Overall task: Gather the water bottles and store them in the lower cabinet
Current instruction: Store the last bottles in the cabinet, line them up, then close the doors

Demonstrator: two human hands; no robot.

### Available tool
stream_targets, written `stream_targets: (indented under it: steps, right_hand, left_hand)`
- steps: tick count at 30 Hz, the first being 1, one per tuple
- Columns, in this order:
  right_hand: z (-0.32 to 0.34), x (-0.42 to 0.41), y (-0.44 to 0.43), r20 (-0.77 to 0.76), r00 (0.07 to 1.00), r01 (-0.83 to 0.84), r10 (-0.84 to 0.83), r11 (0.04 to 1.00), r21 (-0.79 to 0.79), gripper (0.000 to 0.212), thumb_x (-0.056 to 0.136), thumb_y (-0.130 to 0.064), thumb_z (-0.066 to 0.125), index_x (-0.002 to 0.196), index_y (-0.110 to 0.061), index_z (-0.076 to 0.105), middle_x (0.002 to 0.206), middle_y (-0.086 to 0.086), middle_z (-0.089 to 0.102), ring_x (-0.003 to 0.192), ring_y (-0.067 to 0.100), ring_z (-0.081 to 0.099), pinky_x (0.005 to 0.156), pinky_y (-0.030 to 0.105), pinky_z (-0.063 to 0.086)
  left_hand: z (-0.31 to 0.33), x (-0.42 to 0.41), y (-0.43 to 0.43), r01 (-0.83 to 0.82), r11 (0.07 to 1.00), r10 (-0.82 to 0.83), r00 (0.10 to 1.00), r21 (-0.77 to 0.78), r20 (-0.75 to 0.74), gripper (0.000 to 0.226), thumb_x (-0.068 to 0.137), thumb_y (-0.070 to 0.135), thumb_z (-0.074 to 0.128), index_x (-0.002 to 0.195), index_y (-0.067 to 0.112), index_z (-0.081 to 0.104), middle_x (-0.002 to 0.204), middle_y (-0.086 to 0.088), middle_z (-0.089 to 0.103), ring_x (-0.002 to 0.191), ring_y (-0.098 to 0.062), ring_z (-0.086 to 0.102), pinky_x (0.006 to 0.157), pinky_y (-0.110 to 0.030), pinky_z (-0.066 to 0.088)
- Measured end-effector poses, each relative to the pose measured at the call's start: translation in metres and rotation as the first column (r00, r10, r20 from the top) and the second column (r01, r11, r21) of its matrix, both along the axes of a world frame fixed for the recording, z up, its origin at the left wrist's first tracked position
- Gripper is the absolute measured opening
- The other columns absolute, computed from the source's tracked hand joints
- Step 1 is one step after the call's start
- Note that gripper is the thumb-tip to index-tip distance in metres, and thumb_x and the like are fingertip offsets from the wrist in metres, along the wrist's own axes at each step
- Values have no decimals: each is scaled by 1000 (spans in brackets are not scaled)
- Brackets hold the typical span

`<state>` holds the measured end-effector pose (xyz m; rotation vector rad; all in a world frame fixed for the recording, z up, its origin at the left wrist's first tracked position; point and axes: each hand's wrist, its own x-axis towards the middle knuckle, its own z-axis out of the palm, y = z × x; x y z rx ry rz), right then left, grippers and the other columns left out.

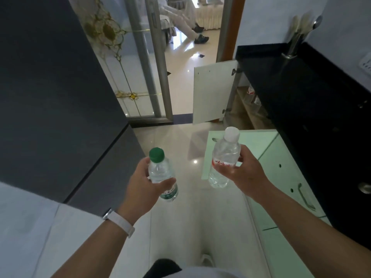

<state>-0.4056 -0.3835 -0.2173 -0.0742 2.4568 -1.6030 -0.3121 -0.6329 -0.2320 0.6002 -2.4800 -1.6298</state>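
Observation:
My left hand [143,183] grips a clear water bottle with a green cap and green label [161,173], held upright over the floor. My right hand [244,169] grips a second clear water bottle with a white cap and red label [224,155], also roughly upright. Both hang in front of me at waist height. To the right, under the black counter [301,81], two lower cabinet doors stand open: a far white door [212,93] and a nearer pale green door [241,143]. Some packaged items show inside the far cabinet [251,99].
A tall dark grey fridge [50,97] fills the left side. Glossy tiled floor [200,217] runs ahead to a glass sliding door [128,67] and an open doorway, where a seated person's legs [188,27] show. A utensil holder [295,37] stands on the counter.

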Motion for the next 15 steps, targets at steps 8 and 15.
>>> stream_targets:
  steps: [8,15]
  right_hand:
    - [-13,-85,-76,27,992,125,-125,992,19,55,71,-38,86,115,-31,55,105,-18,64,98,-4,59,74,18,47]
    - [-2,-158,-154,5,959,281,-282,956,80,59,73,-39,84,123,-29,53,108,-16,62,99,4,61,82,25,52]
  left_hand:
    - [-40,-118,-90,120,992,-119,992,35,-37,61,67,11,92,114,25,56,104,6,68,92,-14,68,66,-15,52]
    - [-41,-239,-178,397,915,-400,916,-69,-20,69,65,21,94,110,48,50,105,14,65,92,-9,66,70,-13,50]
